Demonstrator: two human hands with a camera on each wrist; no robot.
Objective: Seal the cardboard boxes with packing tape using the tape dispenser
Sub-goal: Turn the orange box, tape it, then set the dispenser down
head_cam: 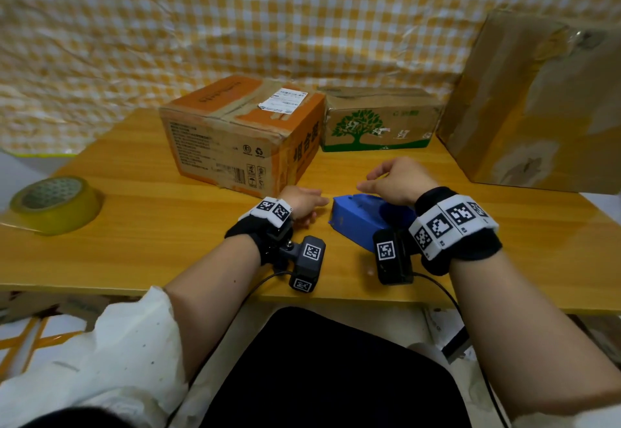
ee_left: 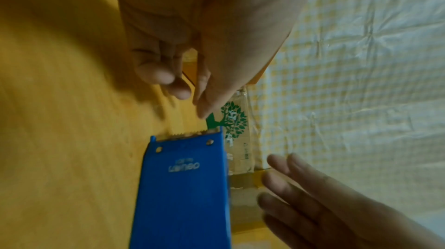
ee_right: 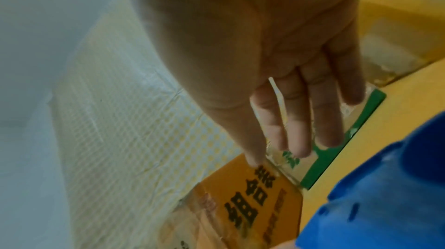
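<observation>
Two hands are over the near middle of the wooden table (head_cam: 134, 253), neither holding anything. Left hand (head_cam: 300, 204): low over the tabletop just left of the blue tape dispenser (head_cam: 356, 222); fingers loosely bent, thumb pointing toward the dispenser's front end; contact with it cannot be told. Right hand (head_cam: 395, 180): hovers above the dispenser, fingers straight and close together in the right wrist view, clear of the blue body below. Dispenser lies on the table between the two wrists; the left wrist view shows its serrated cutter edge (ee_left: 187, 134) at the far end, pointing toward the boxes.

Roll of yellowish packing tape (head_cam: 55, 204): lies flat near the table's left edge, well apart from the hands.

Behind the hands: orange-printed cardboard box (head_cam: 242, 135), old tape and a white shipping label (head_cam: 284, 100) on top. Just beside it on the right, a lower box with a green tree print (head_cam: 379, 122); the two look to be touching. Far right: a large plain cardboard box (head_cam: 537, 105), tilted, with scuffed faces.

Backdrop: crinkled yellow-and-white checked sheet (head_cam: 268, 14).
</observation>
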